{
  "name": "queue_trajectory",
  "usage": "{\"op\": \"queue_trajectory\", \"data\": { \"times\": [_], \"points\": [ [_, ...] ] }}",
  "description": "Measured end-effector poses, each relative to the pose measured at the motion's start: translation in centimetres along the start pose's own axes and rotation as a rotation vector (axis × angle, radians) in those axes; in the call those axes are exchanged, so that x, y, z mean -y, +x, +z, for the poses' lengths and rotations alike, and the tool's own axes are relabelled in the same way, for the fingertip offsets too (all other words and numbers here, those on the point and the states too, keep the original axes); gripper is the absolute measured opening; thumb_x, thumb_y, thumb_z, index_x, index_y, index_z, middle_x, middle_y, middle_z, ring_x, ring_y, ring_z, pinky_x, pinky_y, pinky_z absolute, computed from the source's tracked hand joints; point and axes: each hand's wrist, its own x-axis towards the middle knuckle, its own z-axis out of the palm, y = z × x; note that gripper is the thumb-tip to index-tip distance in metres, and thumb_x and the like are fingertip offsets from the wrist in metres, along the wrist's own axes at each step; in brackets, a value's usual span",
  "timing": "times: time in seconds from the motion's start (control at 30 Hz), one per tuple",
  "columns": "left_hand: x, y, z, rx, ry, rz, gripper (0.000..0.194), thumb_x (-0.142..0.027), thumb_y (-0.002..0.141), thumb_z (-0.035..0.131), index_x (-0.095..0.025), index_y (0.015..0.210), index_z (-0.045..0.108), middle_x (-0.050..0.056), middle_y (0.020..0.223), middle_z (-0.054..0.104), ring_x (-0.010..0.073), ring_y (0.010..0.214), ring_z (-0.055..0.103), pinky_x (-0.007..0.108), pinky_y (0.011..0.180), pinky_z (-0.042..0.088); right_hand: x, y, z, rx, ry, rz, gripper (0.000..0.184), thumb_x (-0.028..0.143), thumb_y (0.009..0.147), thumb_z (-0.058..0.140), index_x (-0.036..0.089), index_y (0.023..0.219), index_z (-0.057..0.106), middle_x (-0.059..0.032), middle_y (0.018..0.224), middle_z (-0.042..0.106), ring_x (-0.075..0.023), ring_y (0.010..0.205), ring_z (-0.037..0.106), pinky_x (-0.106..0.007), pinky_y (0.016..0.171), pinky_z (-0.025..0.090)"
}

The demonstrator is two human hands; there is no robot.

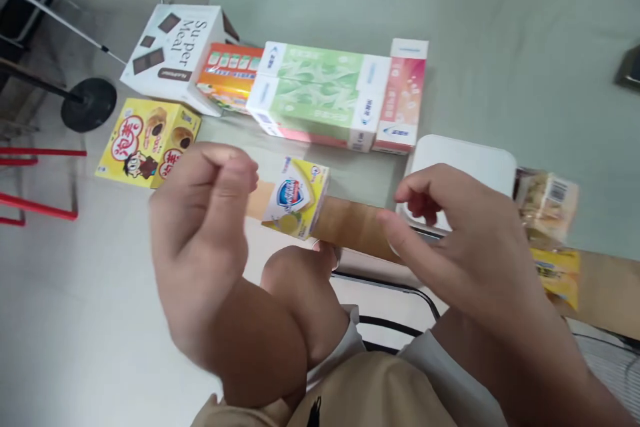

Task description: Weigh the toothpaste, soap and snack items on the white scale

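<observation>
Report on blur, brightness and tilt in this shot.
Head view: both the left hand and the right hand look soft-edged, perhaps from motion; head view: large print on the white carton is readable; head view: the floor looks pale and washed out at lower left; head view: the table edge slants down toward the right.

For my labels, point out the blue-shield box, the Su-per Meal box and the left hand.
Blue-shield box [294, 198]: head view, on the shield.
Su-per Meal box [173, 57]: head view, printed face.
Left hand [203, 233]: head view, mid-hand.
</observation>
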Motion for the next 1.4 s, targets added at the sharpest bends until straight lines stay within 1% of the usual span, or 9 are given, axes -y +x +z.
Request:
{"op": "queue_trajectory", "data": {
  "times": [0.1, 0.23, 0.3, 0.43, 0.63, 0.73, 0.97, 1.2, 1.4],
  "points": [
    [1.7, 0.6, -0.9, -0.018, -0.014, -0.060, 0.048, -0.071, 0.089, 0.062, -0.034, 0.117, 0.075, 0.008, 0.092, 0.080, 0.0341, 0.097, 0.077, 0.047, 0.074, 0.065, 1.1, -0.1, 3.0, 0.162, 0.010, -0.038, 0.036, 0.035, 0.091, 0.066, 0.023, 0.125, 0.059, -0.0149, 0.120, 0.071, -0.0304, 0.107, 0.072, -0.044, 0.081, 0.062],
    [2.6, 1.5, -1.2, 0.080, -0.027, -0.191, 0.038, -0.061, 0.092, 0.063, -0.029, 0.110, 0.074, 0.006, 0.101, 0.082, 0.0295, 0.097, 0.077, 0.041, 0.075, 0.065, 1.9, -0.2, 6.3, 0.332, -0.004, -0.017, 0.086, 0.046, 0.082, 0.079, 0.028, 0.156, 0.039, -0.0237, 0.165, 0.042, -0.0441, 0.154, 0.045, -0.063, 0.105, 0.057],
    [2.6, 1.7, -1.2, 0.138, 0.002, -0.246, 0.036, -0.058, 0.094, 0.061, -0.027, 0.106, 0.073, 0.006, 0.104, 0.082, 0.0285, 0.097, 0.077, 0.040, 0.076, 0.064, 2.2, -0.1, 7.3, 0.357, 0.006, -0.018, 0.091, 0.044, 0.080, 0.082, 0.030, 0.157, 0.037, -0.0224, 0.169, 0.037, -0.0444, 0.158, 0.040, -0.066, 0.110, 0.054],
    [2.2, 1.5, -1.4, 0.130, 0.054, -0.194, 0.033, -0.054, 0.095, 0.059, -0.027, 0.106, 0.075, 0.005, 0.109, 0.082, 0.0282, 0.100, 0.076, 0.043, 0.086, 0.063, 2.5, 0.5, 7.9, 0.305, 0.009, -0.002, 0.076, 0.037, 0.082, 0.078, 0.028, 0.151, 0.049, -0.0210, 0.156, 0.051, -0.0411, 0.141, 0.058, -0.060, 0.102, 0.060],
    [0.3, 0.7, -0.5, 0.083, -0.119, -0.022, 0.034, -0.046, 0.095, 0.066, -0.034, 0.125, 0.075, 0.002, 0.129, 0.078, 0.0300, 0.115, 0.075, 0.049, 0.097, 0.065, 1.3, 0.7, 4.2, 0.113, 0.038, -0.067, 0.063, 0.034, 0.079, 0.076, 0.028, 0.140, 0.058, -0.0186, 0.152, 0.053, -0.0375, 0.143, 0.056, -0.058, 0.106, 0.059],
    [-1.3, 0.9, 1.5, 0.174, -0.127, 0.037, 0.043, -0.043, 0.094, 0.067, -0.037, 0.136, 0.071, 0.002, 0.135, 0.076, 0.0304, 0.119, 0.074, 0.047, 0.096, 0.067, -0.8, 0.2, 1.0, 0.064, 0.007, -0.083, 0.059, 0.033, 0.080, 0.077, 0.028, 0.137, 0.060, -0.0178, 0.147, 0.057, -0.0376, 0.137, 0.060, -0.056, 0.107, 0.058],
    [-4.5, 1.9, 8.2, 0.340, -0.109, 0.117, 0.040, -0.038, 0.097, 0.063, -0.031, 0.135, 0.071, 0.002, 0.139, 0.074, 0.0286, 0.126, 0.072, 0.044, 0.108, 0.062, -6.8, -2.4, -3.9, 0.098, -0.119, -0.059, 0.060, 0.029, 0.081, 0.071, 0.029, 0.140, 0.059, -0.0156, 0.157, 0.053, -0.0389, 0.138, 0.060, -0.055, 0.099, 0.060],
    [-5.3, 2.1, 12.3, 0.379, 0.038, 0.106, 0.045, -0.045, 0.098, 0.062, -0.032, 0.141, 0.068, 0.004, 0.141, 0.074, 0.0313, 0.125, 0.072, 0.051, 0.112, 0.058, -10.4, -4.2, -5.7, 0.168, -0.038, 0.110, 0.071, 0.032, 0.080, 0.074, 0.029, 0.148, 0.055, -0.0151, 0.158, 0.052, -0.0370, 0.132, 0.063, -0.055, 0.102, 0.059],
    [-6.2, 2.0, 14.0, 0.179, 0.260, 0.200, 0.063, -0.052, 0.089, 0.069, -0.028, 0.147, 0.059, 0.009, 0.154, 0.062, 0.0345, 0.146, 0.056, 0.055, 0.125, 0.045, -12.6, -5.6, -6.3, 0.201, 0.041, 0.132, 0.103, 0.043, 0.074, 0.089, 0.037, 0.163, 0.036, -0.0139, 0.177, 0.025, -0.0480, 0.164, 0.026, -0.073, 0.121, 0.039]
  ]
}}
